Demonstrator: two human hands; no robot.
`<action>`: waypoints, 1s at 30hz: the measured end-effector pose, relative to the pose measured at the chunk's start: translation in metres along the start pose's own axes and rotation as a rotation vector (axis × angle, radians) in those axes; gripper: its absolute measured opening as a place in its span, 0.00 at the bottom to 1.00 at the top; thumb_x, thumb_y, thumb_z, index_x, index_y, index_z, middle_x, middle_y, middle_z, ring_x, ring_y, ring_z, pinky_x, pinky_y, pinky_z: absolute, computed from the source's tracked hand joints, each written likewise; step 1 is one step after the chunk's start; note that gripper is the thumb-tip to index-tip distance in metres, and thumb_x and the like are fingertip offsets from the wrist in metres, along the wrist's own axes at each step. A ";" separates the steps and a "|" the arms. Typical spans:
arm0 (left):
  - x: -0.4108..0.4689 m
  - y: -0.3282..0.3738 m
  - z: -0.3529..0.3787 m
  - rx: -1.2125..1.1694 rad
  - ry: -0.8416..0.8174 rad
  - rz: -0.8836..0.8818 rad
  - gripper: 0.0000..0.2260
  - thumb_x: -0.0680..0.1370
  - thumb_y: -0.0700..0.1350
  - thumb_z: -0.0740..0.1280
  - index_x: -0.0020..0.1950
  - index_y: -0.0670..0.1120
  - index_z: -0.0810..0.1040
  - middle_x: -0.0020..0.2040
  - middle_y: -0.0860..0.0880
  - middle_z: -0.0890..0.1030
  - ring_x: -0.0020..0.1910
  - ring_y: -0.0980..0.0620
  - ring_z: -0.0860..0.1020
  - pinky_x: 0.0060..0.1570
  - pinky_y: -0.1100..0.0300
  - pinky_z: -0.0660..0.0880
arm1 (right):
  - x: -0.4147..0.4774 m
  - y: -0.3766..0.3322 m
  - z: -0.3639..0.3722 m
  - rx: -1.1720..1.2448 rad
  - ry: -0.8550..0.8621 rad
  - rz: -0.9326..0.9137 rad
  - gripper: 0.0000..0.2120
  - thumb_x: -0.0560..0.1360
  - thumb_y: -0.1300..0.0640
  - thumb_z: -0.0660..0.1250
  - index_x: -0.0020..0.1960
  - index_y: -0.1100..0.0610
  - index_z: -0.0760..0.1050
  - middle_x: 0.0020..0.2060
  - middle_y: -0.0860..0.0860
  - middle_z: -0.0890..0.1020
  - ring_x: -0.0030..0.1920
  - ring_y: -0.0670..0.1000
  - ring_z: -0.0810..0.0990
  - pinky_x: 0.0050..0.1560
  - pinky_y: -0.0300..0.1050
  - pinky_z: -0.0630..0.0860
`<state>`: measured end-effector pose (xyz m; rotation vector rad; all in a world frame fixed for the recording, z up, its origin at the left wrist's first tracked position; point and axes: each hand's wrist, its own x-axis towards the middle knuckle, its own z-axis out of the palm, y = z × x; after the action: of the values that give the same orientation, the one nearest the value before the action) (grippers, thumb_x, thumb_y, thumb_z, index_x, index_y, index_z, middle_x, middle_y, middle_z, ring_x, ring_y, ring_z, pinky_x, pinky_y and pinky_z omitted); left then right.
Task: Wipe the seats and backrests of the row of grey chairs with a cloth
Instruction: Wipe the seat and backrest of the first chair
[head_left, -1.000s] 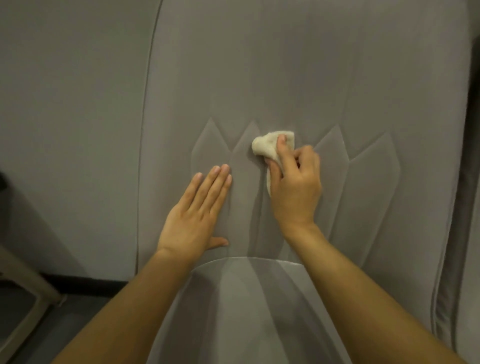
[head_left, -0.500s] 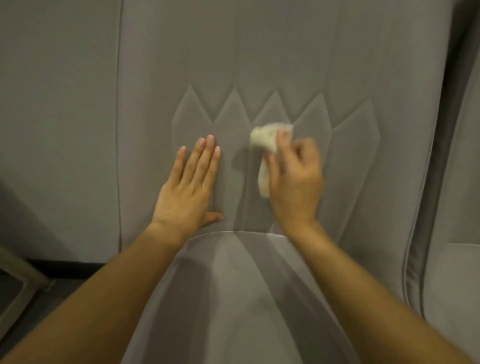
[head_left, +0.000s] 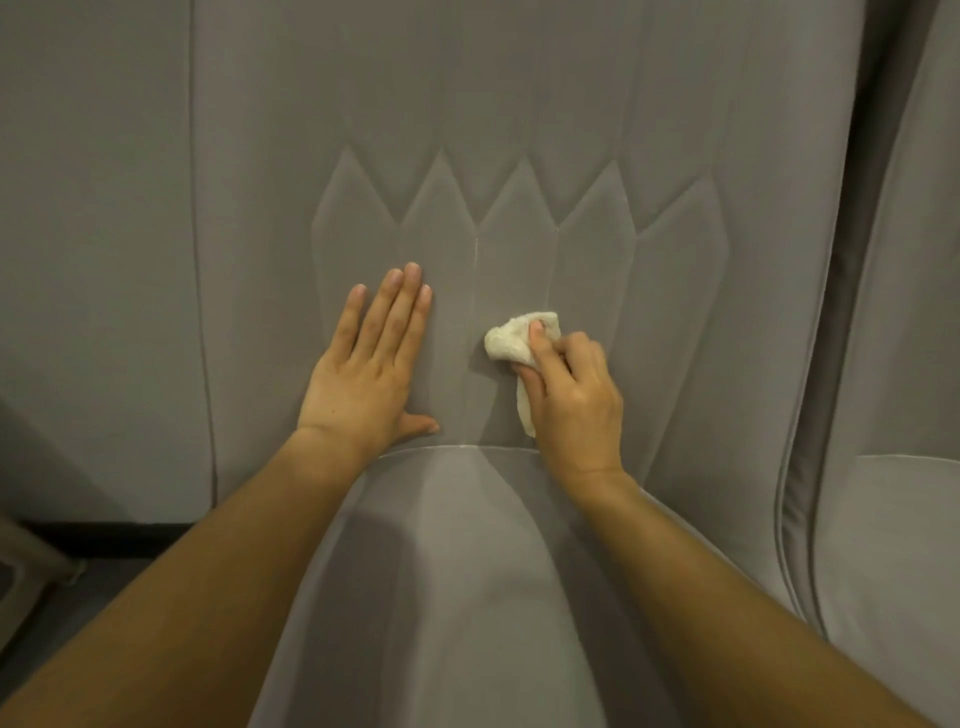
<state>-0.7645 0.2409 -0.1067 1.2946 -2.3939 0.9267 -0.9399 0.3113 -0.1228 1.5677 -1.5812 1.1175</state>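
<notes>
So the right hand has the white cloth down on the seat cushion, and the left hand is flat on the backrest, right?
Not quite. The head view shows the right hand holding the white cloth against the backrest, just above the seat cushion, not on it. The left hand is flat on the backrest, as you said.

The grey fabric chair backrest (head_left: 519, 104), stitched with a row of pointed panels, is standing upright in front of you and meeting the grey padded seat (head_left: 467, 597) along a pale curved seam. Your left grip (head_left: 363, 374) is lying flat on the backrest just above that seam, fingers straight. Just beside it, a crumpled cream cloth (head_left: 511, 340) is pressing against the same fabric, with your right grip (head_left: 576, 400) curling round it. Another grey chair (head_left: 893, 519) is sitting close on your right.
</notes>
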 end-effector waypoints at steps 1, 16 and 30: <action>0.000 0.000 0.001 -0.009 -0.031 -0.016 0.62 0.64 0.69 0.70 0.73 0.37 0.30 0.72 0.39 0.31 0.71 0.43 0.30 0.69 0.47 0.26 | 0.008 -0.002 -0.003 0.038 0.022 -0.006 0.17 0.67 0.66 0.74 0.55 0.67 0.78 0.36 0.61 0.78 0.33 0.58 0.77 0.27 0.45 0.74; 0.002 0.004 -0.005 -0.110 -0.015 0.010 0.60 0.64 0.68 0.71 0.74 0.39 0.34 0.72 0.41 0.32 0.71 0.43 0.30 0.69 0.48 0.26 | -0.027 0.005 0.008 0.130 -0.149 0.013 0.17 0.66 0.65 0.74 0.53 0.66 0.80 0.37 0.60 0.79 0.33 0.58 0.77 0.27 0.47 0.77; 0.098 0.002 -0.063 -0.270 0.041 -0.062 0.64 0.63 0.74 0.64 0.62 0.41 0.15 0.64 0.45 0.17 0.64 0.47 0.19 0.59 0.46 0.17 | 0.118 0.017 -0.023 -0.061 0.094 0.090 0.19 0.72 0.60 0.68 0.60 0.68 0.75 0.46 0.64 0.78 0.44 0.63 0.77 0.44 0.51 0.72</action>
<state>-0.8262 0.2188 -0.0102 1.2263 -2.3353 0.5818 -0.9692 0.2780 -0.0102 1.3966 -1.6216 1.1631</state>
